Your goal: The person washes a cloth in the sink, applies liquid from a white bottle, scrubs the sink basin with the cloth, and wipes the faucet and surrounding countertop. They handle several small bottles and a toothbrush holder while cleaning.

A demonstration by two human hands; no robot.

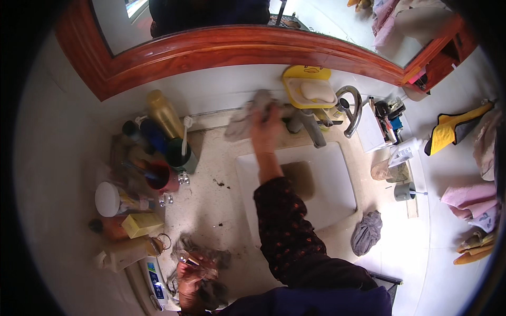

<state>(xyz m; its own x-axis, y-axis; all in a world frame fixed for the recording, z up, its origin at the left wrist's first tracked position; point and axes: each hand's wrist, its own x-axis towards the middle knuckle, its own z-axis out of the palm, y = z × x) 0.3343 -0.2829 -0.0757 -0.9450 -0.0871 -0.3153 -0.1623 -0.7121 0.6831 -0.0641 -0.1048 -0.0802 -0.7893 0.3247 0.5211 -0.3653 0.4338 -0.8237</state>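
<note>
My right hand (266, 129) reaches across the sink (337, 179) to the back of the counter. It is pressed on a grey cloth (240, 126) against the ledge below the mirror, and both are smeared by motion. At the lower left, my left hand (195, 276) has its fingers curled around something small and shiny, too unclear to name. A second crumpled grey cloth (219, 258) lies around and under that hand. Brownish water (299, 179) stands in the white basin, partly hidden by my right sleeve. Dark specks (220, 183) dot the counter between my hands.
Along the left stand a gold bottle (164, 113), a green cup (182, 157) with a toothbrush, a red cup (162, 176), a yellow box (142, 225) and a tube (154, 279). A yellow soap dish (298, 95), a faucet (314, 131) and a dark rag (366, 233) surround the sink.
</note>
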